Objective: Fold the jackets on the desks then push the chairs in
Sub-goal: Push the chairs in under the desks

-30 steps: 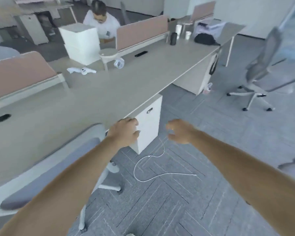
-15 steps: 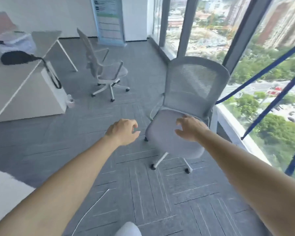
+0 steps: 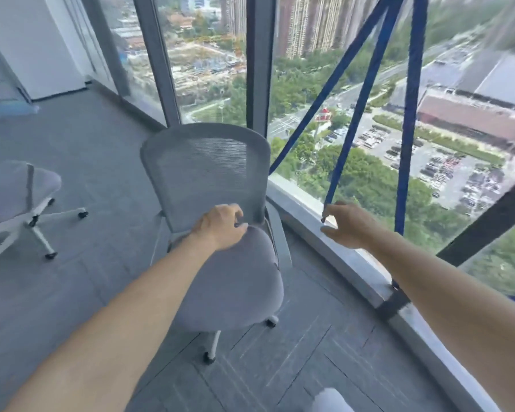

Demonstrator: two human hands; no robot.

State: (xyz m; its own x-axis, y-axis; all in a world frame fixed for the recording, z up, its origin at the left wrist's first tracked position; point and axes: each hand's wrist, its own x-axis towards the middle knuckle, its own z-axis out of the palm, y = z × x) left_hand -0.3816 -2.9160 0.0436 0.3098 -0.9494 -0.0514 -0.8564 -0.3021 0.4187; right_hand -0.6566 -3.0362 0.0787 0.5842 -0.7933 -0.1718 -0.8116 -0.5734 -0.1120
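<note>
Two chairs judged yet to be pushed in: mesh chair point(image 3: 202, 168) parked beside window sill point(image 3: 309, 230), second chair point(image 3: 12, 185) well apart at left. No desk, no jackets shown. Left hand point(image 3: 220, 227) and right hand point(image 3: 348, 226) loosely curled, nothing gripped — mesh chair not yet taken.

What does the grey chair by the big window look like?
The grey chair is an office swivel chair with a curved, see-through mesh back, a padded seat and a white base on small dark wheels. It stands upright on the carpet, close beside the window ledge, seat facing the person. The left hand hangs loosely curled over the seat's rear; whether it touches cannot be told. The right hand is apart from it.
</note>
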